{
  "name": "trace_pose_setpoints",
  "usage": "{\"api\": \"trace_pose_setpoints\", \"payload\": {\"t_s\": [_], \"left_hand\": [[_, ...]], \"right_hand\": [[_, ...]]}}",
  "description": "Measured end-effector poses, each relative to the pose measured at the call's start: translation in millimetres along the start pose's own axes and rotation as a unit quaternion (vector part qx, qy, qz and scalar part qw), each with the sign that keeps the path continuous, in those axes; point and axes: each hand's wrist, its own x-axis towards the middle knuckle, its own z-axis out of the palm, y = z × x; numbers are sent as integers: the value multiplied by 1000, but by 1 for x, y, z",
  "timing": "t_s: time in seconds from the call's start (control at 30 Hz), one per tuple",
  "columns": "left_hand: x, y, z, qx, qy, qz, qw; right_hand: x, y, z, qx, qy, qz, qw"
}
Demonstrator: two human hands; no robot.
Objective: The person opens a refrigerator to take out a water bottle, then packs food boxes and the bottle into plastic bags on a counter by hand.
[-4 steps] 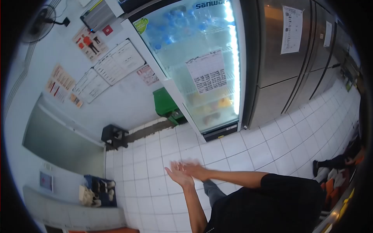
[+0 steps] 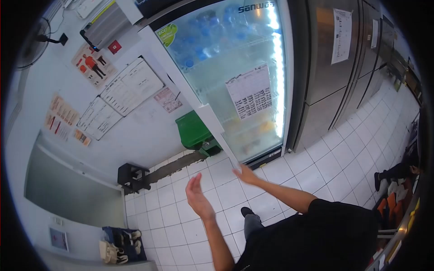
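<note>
My left hand (image 2: 200,198) is raised over the tiled floor (image 2: 176,212), its fingers extended and nothing in it. To its right, apart from it, my right hand (image 2: 247,174) is held out with loosely stretched fingers, also holding nothing. In the picture the right hand overlaps the lower edge of the glass-door fridge (image 2: 212,118), but I cannot tell whether it touches it. Bottles (image 2: 203,40) and a taped paper sheet (image 2: 250,92) show at the fridge's door.
A green bin (image 2: 193,130) and a black stool (image 2: 131,177) stand by the wall. Steel refrigerators (image 2: 327,72) line the right side. Shoes (image 2: 131,244) sit on a rack at lower left. Another person's dark-clothed leg (image 2: 393,174) shows at far right.
My hands were together and blurred by motion; now they have come apart, the left going left and the right going up and right. The view has shifted slightly.
</note>
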Motion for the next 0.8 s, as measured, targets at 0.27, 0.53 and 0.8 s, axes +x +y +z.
{"api": "trace_pose_setpoints", "payload": {"t_s": [0.27, 0.53, 0.8], "left_hand": [[194, -6, 6, -9, -65, 3, 998], [314, 6, 75, -101, -125, 59, 985], [370, 59, 254, 176, -298, 414, 842]], "right_hand": [[222, -87, -83, 208, 305, 140, 919], [167, -75, -55, 240, 418, 100, 870], [-7, -5, -27, 156, 659, 180, 713]]}}
